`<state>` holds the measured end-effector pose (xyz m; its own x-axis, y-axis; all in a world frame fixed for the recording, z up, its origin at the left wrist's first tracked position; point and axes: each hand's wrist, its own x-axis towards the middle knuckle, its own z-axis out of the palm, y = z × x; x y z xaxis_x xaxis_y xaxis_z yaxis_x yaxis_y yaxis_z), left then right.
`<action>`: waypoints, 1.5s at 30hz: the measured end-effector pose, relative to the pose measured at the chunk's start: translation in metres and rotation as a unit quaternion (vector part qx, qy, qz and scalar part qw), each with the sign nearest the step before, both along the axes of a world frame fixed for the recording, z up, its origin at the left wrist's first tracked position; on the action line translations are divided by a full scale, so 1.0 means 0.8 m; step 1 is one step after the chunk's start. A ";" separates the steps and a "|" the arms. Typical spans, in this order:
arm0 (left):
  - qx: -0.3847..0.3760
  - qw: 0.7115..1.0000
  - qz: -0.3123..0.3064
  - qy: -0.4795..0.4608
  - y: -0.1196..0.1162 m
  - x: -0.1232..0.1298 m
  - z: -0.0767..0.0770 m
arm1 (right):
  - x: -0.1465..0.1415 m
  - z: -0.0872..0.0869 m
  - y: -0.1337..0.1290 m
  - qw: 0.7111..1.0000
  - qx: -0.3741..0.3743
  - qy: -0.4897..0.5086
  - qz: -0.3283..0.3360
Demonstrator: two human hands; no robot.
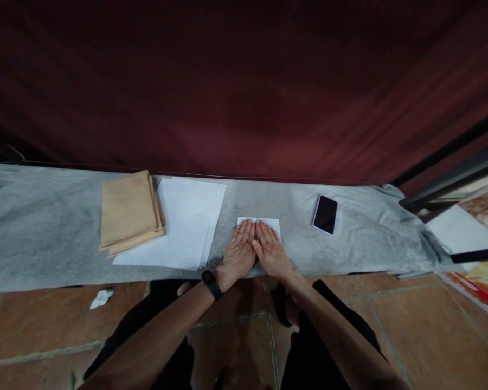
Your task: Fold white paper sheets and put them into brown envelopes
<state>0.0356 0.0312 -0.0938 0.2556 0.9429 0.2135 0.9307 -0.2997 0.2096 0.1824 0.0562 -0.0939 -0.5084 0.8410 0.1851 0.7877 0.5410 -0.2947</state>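
Two bare hands, the left hand (pixel 239 254) and the right hand (pixel 274 257), lie palm down and side by side, fingers extended and gripping nothing, over a small white paper (pixel 275 223) on a bench (pixel 264 200) draped in grey cloth. The paper sits flat between the person's knees and a dark red curtain (pixel 236 119), its far edge showing past the fingertips. Judging by its size against the larger white sheets (pixel 191 216) to the left, it may be already folded down; the palms hide most of it, so any creases cannot be made out. Those sheets lie flat in a loose pile, unfolded as far as can be seen and out of the hands' reach of contact. Brown envelopes (pixel 128 211) rest stacked partly over them, untouched; whether they hold anything is impossible to tell. One phone (pixel 325 215), its screen dark, lies to the right.
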 end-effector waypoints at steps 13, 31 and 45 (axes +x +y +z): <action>-0.005 0.998 0.059 -0.004 0.003 -0.029 -0.009 | 0.023 -0.020 0.001 0.998 0.052 -0.018 -0.035; -0.017 0.995 0.098 0.014 -0.003 -0.037 0.003 | 0.058 -0.023 0.006 0.996 0.052 -0.043 -0.066; -0.065 0.988 0.111 0.080 -0.001 -0.033 0.018 | 0.083 -0.013 0.019 0.992 0.045 0.003 -0.114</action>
<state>0.0092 0.0305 -0.0793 0.0594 0.9964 0.0612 0.9949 -0.0640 0.0779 0.2488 0.0711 -0.1045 -0.3057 0.9137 0.2676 0.8911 0.3736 -0.2576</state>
